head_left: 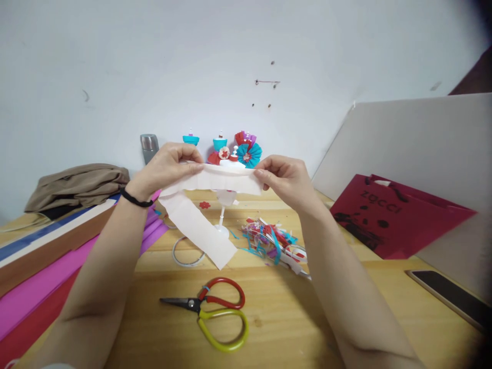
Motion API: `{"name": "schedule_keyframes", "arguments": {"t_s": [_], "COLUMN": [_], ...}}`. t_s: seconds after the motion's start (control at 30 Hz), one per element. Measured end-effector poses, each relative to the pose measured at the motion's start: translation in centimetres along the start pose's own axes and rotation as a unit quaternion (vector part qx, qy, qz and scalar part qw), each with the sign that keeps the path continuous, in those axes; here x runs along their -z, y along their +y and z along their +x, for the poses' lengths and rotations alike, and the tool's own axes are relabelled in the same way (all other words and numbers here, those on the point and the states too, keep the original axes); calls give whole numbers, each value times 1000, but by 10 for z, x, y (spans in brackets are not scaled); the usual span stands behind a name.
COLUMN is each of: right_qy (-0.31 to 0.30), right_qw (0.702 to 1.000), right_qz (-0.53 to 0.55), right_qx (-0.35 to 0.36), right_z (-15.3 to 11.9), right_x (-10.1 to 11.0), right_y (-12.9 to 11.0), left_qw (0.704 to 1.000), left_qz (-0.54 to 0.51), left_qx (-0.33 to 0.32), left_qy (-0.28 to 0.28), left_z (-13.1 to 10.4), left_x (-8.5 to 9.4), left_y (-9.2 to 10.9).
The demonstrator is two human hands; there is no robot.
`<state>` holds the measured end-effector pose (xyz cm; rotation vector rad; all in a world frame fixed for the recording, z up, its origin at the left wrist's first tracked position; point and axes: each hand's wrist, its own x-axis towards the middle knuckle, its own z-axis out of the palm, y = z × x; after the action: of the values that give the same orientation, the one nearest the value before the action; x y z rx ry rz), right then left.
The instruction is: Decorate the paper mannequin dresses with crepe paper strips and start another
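Observation:
A white paper strip (230, 183) is stretched between my two hands above the table. My left hand (172, 166) pinches its upper edge between thumb and fingers. At the other end, my right hand (284, 177) grips the same edge. The strip's long tail (203, 230) bends down to the left, then slants toward the table. Behind the paper stands a white stemmed stand (222, 218), its upper part mostly hidden. Scissors (209, 312) with one red and one yellow handle lie in front. A roll of tape (188, 252) is partly beneath the tail.
Colourful paper sheets (57, 266) and a brown cloth (80, 185) are at left. Paper scraps (269, 241) lie right of centre. A red bag (384, 220) and a phone (448, 294) are at right. Paper flowers (249, 155) and a flask (149, 147) stand near the wall.

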<state>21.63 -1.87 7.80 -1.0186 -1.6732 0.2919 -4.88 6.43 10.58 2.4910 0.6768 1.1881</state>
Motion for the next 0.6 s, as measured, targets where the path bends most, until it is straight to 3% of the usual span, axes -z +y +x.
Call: {"name": "schedule_keyframes", "arguments": {"t_s": [0.2, 0.4, 0.5, 0.6], "right_qy": [-74, -104, -113, -94], "right_qw": [994, 987, 986, 988], "right_qz": [13, 11, 25, 29], "right_qx": [-74, -124, -123, -122], "right_z": [-2, -2, -2, -3], "right_x": [6, 7, 7, 6], "right_y": [-3, -3, -7, -11], "left_qw": [996, 985, 987, 995], "left_qz": [-16, -31, -23, -8], "left_qx": [9, 28, 41, 56], "left_qy": [-82, -166, -155, -84], "left_z": [2, 3, 2, 2], "left_x": [3, 4, 5, 3], "left_y": [-6, -14, -14, -13]}}
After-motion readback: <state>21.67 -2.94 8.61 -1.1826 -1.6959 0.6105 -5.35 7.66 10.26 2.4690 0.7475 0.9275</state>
